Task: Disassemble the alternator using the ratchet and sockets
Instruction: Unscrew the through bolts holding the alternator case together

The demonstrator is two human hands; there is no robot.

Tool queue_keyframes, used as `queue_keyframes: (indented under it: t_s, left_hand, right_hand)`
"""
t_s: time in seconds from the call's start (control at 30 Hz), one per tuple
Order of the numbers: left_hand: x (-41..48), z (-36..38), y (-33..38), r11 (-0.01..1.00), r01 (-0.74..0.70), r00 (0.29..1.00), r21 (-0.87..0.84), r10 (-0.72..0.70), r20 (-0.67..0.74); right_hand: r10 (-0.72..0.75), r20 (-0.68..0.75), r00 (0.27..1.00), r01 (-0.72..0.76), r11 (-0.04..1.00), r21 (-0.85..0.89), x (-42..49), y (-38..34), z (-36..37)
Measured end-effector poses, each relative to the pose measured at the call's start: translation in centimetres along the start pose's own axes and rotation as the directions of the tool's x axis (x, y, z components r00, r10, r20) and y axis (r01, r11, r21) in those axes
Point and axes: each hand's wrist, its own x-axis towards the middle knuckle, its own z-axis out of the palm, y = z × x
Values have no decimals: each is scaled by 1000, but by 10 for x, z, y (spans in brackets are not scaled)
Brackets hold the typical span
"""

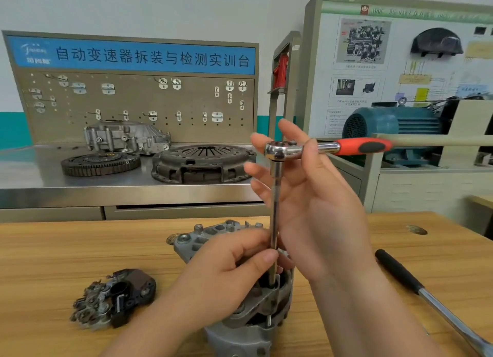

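Because the fastener lay deep in the housing, the alternator (240, 335) was stood at the near edge of the wooden table (53, 263) and a long extension bar (274, 210) was set down into it. The left hand (226, 271) was laid over the housing, thumb and fingers pinched on the bar's lower part, apparently so that the hidden socket would sit square. The bar's long axis ran almost upright, its lower end pointed into the alternator and its top seated in the ratchet (277, 150), whose red handle was pointed level to the right. The right hand (317, 196) was held about the ratchet head with fingers spread and nearly straight, nothing clenched, seemingly only to steady it. A rectifier assembly (114, 300) was laid to the left, a black-gripped bar (400, 274) to the right. Farther off, a clutch pressure plate (202, 162) and a flywheel (100, 163) were set on a steel bench (26, 180).
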Motion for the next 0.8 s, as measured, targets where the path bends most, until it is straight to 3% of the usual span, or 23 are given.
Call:
queue_keyframes:
  t_s: [0.1, 0.2, 0.23, 0.3, 0.43, 0.53, 0.7, 0.8]
  left_hand:
    - [1, 2, -3, 999, 21, 999, -33, -22, -28]
    - [1, 1, -7, 997, 25, 999, -73, -27, -38]
    - [1, 0, -8, 997, 15, 999, -71, -17, -34]
    - [1, -1, -6, 998, 2, 1000, -58, -2, -9]
    - [1, -2, -2, 1000, -9, 1000, -21, 9, 18]
    - [1, -2, -2, 1000, -25, 1000, -3, 25, -1]
    - [1, -2, -3, 999, 8, 998, -41, -10, -57]
    - [1, -2, -2, 999, 0, 999, -41, -2, -37]
  right_hand:
    - [-71, -3, 997, 70, 991, -110, -1, 2, 1]
    - [-192, 43, 980, 188, 855, -483, -4, 2, 4]
    - [-183, 35, 983, 180, 885, -429, -3, 3, 4]
    - [-94, 3, 996, 94, 984, -150, -2, 2, 4]
    - [95, 13, 995, -95, 983, 155, 1, 2, 0]
    - [59, 19, 998, -61, 987, 147, 2, 2, 0]
    - [-225, -55, 973, 209, 955, -211, -2, 3, 3]
    - [-126, -66, 990, 121, 990, -74, -1, 1, 5]
